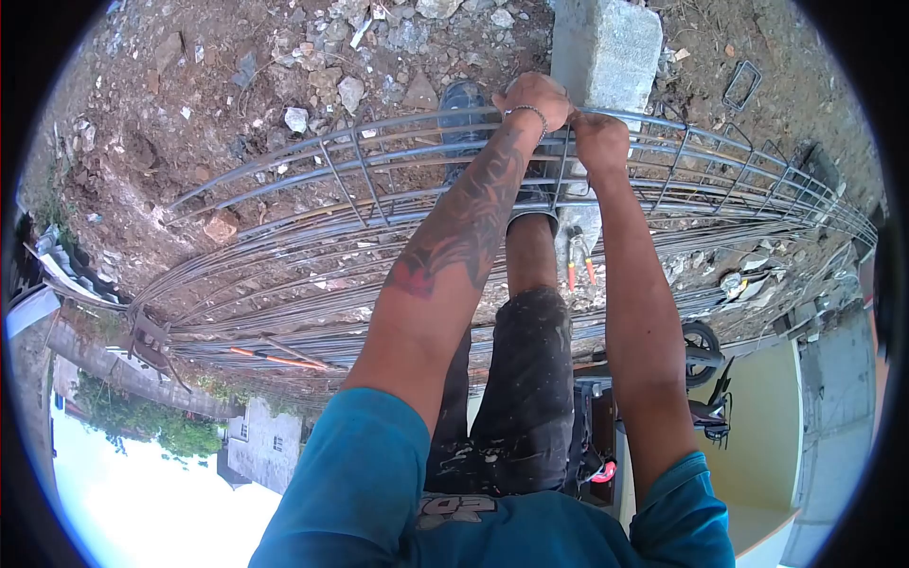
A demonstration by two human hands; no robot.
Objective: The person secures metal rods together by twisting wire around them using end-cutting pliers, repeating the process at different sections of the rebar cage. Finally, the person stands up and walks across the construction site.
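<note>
A long rebar cage (pixel 365 180), made of lengthwise steel bars with square stirrups, stretches across in front of me at shin height. My left hand (pixel 535 97), with a bracelet at the wrist, is closed at its top bar. Beside it, my right hand (pixel 601 142) has its fingers closed around the same bar, near a stirrup. The two hands almost touch. Any small tie wire between the fingers is hidden. Pliers (pixel 579 257) with red-orange handles lie below the cage, between my leg and right forearm.
A concrete block (pixel 620 57) stands just beyond my hands. My blue shoe (pixel 462 99) is behind the cage bars. Many loose long bars (pixel 256 275) lie close by. A single stirrup (pixel 742 85) rests on the rubble-strewn dirt (pixel 237 57). A motorcycle (pixel 703 355) stands behind me.
</note>
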